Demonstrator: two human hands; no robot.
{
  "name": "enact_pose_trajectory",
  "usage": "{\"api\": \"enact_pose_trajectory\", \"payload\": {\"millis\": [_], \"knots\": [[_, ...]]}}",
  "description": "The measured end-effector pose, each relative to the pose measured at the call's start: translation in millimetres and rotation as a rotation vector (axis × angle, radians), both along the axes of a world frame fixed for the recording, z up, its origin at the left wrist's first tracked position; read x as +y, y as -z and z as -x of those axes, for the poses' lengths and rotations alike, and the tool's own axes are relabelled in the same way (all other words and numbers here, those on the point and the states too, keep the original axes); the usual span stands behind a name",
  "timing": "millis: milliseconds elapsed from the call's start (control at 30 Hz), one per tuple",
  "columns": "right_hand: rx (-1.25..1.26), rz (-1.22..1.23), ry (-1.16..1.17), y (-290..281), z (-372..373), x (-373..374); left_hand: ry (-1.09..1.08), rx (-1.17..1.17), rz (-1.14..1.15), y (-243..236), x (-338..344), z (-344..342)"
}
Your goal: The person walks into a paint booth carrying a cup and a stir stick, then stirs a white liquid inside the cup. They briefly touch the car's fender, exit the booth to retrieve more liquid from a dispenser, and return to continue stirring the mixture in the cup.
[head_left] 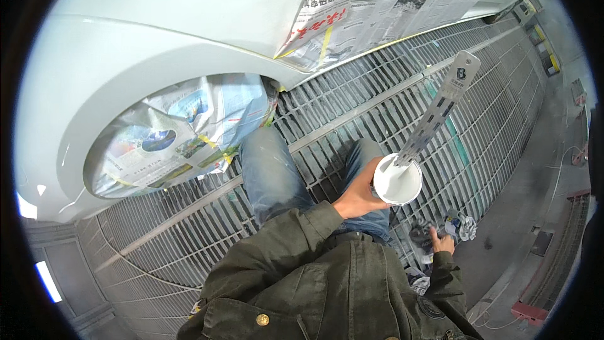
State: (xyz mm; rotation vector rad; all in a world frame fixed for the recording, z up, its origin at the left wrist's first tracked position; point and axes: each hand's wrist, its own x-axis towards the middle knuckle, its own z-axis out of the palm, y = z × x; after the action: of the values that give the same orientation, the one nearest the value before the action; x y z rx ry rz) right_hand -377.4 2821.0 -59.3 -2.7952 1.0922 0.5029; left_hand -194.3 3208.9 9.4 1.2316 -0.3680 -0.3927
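Observation:
My left hand [360, 195] is wrapped round a white cup [402, 194] and holds it in front of my knees. White paint coats the inside of the cup. A flat, perforated mixing stick [440, 104] with dark markings stands in it, leaning to the far right. Low on the right, my right hand [444, 243] has its thumb raised beside a blurred dark item [423, 233]. The fingers seem closed on that item, whose kind I cannot make out. Crumpled silvery wrapping [464, 226] lies just past this hand.
A white car body [157, 6] fills the far left. Taped newspaper [384, 6] covers its side, and printed sheeting [189, 129] covers its wheel. Metal floor grating [352, 101] runs beneath me. Toward the right edge are a red-framed rack [531, 311] and thin cables.

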Motion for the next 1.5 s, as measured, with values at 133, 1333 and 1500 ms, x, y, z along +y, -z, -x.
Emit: {"api": "enact_pose_trajectory", "payload": {"millis": [133, 1333, 1500], "knots": [[-0.122, 0.049, -0.165, -39, -44, -22, -0.016, 0.009, 0.057, 6, 2, 5], [-0.677, 0.002, -0.977, -315, -222, 15, -0.157, 0.041, 0.126, 7, 25, 18], [-0.661, -0.047, -0.935, -346, -221, 26, -0.136, 0.132, 0.15, -4, 25, 17]]}}
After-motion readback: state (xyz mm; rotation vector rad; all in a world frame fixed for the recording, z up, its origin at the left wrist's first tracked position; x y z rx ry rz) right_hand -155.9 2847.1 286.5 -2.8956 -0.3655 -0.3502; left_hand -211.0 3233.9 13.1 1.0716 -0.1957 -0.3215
